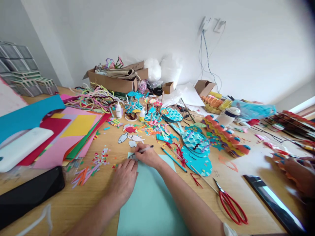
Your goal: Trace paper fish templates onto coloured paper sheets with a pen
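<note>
My right hand (147, 157) is closed around a pen (147, 149), its point down at the far left corner of a pale green sheet of paper (150, 203). A small fish cutout or drawing (133, 156) lies at that corner, partly covered by my fingers. My left hand (125, 178) lies flat on the sheet's left edge, its fingertips beside the fish. Just beyond are a grey paper fish (122, 138) and pale fish cutouts (136, 138). A blue pencil (174, 159) rests across the sheet's right edge.
Red-handled scissors (231, 205) and a black phone (273, 203) lie at right, near another person's hand (300, 170). Coloured paper (73, 127) and a dark phone (34, 196) are left. Glue bottles (118, 110), paper scraps and blue paper crafts (195, 141) spread beyond.
</note>
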The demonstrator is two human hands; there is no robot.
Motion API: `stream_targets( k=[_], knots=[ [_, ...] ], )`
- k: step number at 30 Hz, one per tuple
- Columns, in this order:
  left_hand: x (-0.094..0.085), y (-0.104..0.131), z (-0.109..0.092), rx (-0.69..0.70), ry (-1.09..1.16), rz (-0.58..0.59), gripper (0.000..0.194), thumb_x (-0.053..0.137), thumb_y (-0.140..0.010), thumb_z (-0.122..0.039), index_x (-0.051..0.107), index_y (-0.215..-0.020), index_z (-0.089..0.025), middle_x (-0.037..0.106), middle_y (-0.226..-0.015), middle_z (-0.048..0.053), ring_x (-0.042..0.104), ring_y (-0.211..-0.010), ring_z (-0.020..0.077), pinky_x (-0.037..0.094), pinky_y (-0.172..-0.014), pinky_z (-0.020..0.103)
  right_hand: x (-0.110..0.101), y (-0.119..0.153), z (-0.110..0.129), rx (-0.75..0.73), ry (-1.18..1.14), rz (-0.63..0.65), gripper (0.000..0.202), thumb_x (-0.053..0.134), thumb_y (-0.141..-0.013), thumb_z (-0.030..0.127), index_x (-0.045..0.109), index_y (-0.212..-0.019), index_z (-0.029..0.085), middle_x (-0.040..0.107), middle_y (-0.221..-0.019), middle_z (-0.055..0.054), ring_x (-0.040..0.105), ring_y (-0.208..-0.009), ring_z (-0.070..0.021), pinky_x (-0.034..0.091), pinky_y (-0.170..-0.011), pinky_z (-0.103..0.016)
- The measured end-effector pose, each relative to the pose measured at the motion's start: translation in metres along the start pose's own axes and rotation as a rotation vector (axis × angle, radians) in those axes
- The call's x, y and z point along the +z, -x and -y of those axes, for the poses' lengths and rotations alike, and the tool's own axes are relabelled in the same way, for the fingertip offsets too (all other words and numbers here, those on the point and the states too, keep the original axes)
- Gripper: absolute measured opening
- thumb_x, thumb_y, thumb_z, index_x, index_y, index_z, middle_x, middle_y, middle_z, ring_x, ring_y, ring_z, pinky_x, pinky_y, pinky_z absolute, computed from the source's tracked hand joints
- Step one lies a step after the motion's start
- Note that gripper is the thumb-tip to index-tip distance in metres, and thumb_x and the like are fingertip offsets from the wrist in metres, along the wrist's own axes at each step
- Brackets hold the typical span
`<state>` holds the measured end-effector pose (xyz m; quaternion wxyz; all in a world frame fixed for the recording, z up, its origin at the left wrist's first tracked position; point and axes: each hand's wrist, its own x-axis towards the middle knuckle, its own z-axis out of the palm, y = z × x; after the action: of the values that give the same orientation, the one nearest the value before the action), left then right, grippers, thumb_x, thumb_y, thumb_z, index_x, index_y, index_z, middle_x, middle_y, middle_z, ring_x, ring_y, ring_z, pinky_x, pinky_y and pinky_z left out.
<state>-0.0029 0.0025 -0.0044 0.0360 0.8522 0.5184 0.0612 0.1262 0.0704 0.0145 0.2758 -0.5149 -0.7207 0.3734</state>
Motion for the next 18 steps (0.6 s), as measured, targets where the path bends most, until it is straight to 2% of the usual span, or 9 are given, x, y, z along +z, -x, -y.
stream_targets(
  k=[14, 18],
  knots=[
    [-0.0003, 0.0002, 0.0001, 0.002, -0.017, 0.011, 0.03, 0.042, -0.084, -0.011, 0.057, -0.109, -0.016, 0.058, -0.114, 0.01, 0.051, -0.107, 0.0258, 0.043, -0.084, 0.04, -0.001, 0.0013, -0.0006, -0.005, -0.049, -0.038, 0.013, 0.049, -0.066, 0.006, 0.048, -0.063, 0.018, 0.046, -0.057, 0.007, 0.04, -0.051, -0.0069, 0.032, -0.048, -0.016],
    [-0.0019, 0.0007, -0.0007, -0.002, -0.008, 0.017, 0.031, 0.043, -0.083, -0.01, 0.056, -0.11, -0.016, 0.059, -0.111, 0.008, 0.051, -0.105, 0.0255, 0.043, -0.084, 0.04, 0.0025, 0.0007, -0.0019, -0.013, -0.078, 0.008, 0.011, 0.05, -0.066, 0.007, 0.049, -0.063, 0.018, 0.047, -0.056, 0.007, 0.041, -0.05, -0.0068, 0.032, -0.046, -0.016]
  ],
)
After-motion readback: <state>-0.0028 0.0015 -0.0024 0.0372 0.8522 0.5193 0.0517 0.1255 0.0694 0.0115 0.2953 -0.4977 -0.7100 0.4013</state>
